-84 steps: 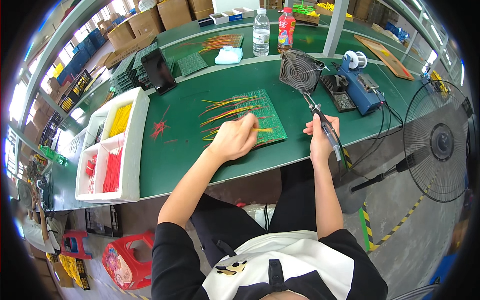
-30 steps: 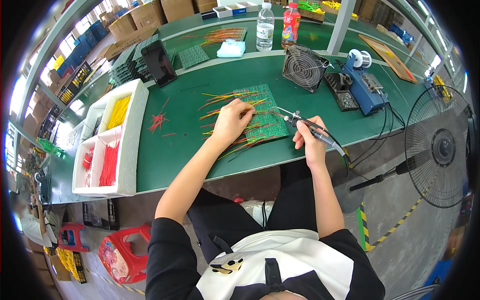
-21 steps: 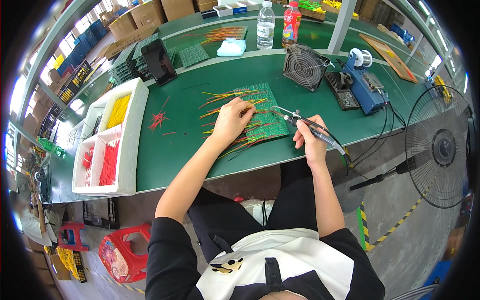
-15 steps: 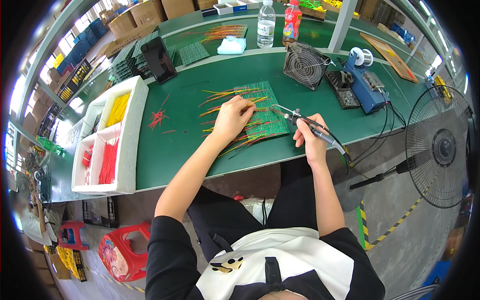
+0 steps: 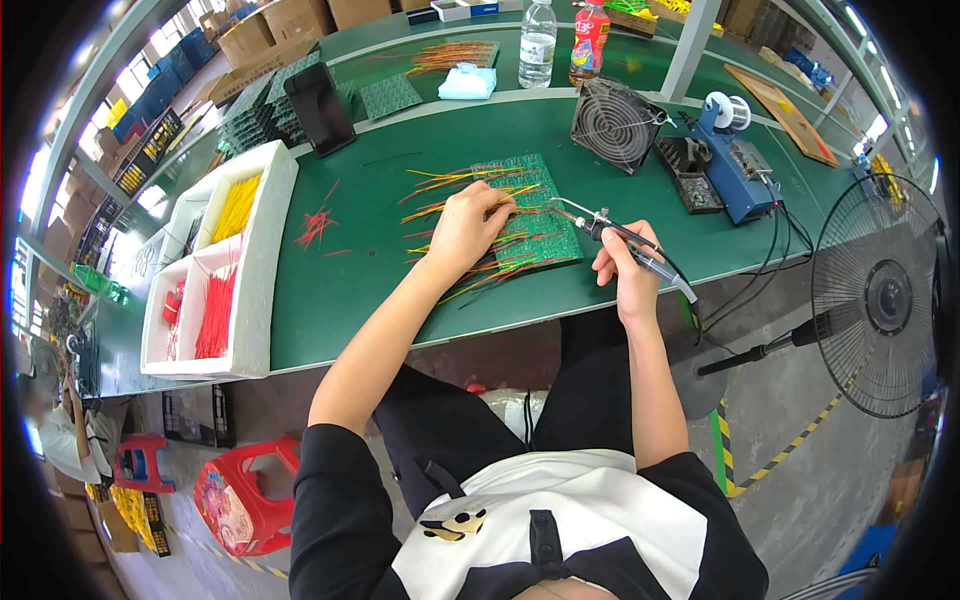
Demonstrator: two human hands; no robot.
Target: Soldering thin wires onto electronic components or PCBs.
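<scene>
A green circuit board panel (image 5: 550,243) lies on the table in front of me. Several red and yellow wires (image 5: 428,213) fan out from it to the left. My left hand (image 5: 466,230) rests over the board's left part, thumb and fingers pinched at the end of a wire; the fingers partly hide the grip. From the right, my right hand (image 5: 634,282) holds a soldering iron (image 5: 588,227) like a pen. Its tip is over the board, just right of the left fingertips; whether it touches a joint is too small to tell.
A white foam box (image 5: 268,270) of cut wires stands left, beside loose red wires (image 5: 315,226). Behind the board are a small square fan (image 5: 614,127), a blue soldering station (image 5: 738,180) and two bottles (image 5: 537,50). A large fan (image 5: 885,295) stands right.
The view has shifted slightly, so the table things sit a little higher. Both hands stay at nearly the same places on the board, with the same grips.
</scene>
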